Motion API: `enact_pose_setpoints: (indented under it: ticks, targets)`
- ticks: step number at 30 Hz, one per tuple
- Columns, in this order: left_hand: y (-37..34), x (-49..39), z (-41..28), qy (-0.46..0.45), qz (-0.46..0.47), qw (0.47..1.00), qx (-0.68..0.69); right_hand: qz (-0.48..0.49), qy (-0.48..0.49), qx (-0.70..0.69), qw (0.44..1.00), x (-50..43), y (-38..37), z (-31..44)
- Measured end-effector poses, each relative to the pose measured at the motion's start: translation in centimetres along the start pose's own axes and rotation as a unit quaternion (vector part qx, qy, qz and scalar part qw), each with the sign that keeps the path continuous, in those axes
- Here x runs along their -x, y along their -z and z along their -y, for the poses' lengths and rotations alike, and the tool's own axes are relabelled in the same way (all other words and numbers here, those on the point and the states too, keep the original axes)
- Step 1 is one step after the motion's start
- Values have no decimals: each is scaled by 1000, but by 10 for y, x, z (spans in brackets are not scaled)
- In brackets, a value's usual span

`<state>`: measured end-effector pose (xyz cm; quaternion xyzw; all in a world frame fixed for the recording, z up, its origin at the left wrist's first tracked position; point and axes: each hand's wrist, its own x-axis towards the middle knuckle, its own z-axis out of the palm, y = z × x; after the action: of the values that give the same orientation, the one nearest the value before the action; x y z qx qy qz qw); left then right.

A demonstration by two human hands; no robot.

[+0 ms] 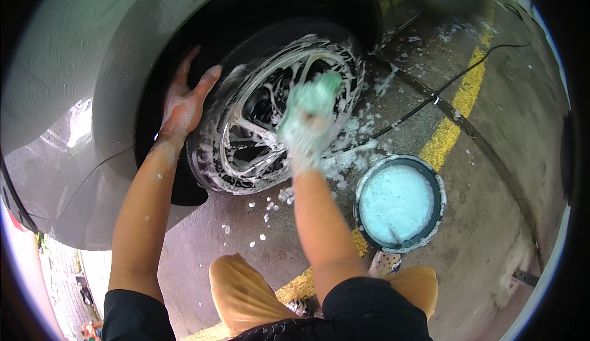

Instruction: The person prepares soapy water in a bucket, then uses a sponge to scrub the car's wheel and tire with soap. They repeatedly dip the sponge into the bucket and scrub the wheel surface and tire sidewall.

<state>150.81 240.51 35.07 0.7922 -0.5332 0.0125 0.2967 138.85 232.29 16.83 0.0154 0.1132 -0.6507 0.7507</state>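
A car's spoked alloy wheel [249,124] with its black tyre [207,138] is streaked with white suds. My right hand [311,122], blurred and covered in foam, holds a green sponge or cloth [318,94] against the spokes on the wheel's right part. The exact kind of this green thing is too blurred to tell. My left hand [186,99] is wet with suds, its fingers spread beside the tyre, over the dark wheel arch; it holds nothing. A round dark bucket [440,198] filled with foamy bluish water [396,202] stands on the floor, right of my right forearm.
The grey car body [120,64] curves around the wheel at the left. A black hose or cable [415,110] runs over the wet concrete floor, crossing a yellow painted line [456,124] and a dark groove [488,149]. Suds [345,166] lie between wheel and bucket.
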Motion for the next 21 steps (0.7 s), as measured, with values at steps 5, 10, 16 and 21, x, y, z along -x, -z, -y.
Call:
enact_pose_setpoints:
  ticks: [5,10,16,21]
  targets:
    - [0,1,1,7,-1,1000,-14,60,-80,-115,988,-111,36,-21]
    - [-1,-1,3,8,-5,1000,-21,23,-87,33,995,-55,87,-35]
    - [-1,-3,10,-3,3,1000,-19,55,196,693,691,93,86,-69]
    - [3,1,-3,39,27,997,57,161,41,634,755,76,82,80]
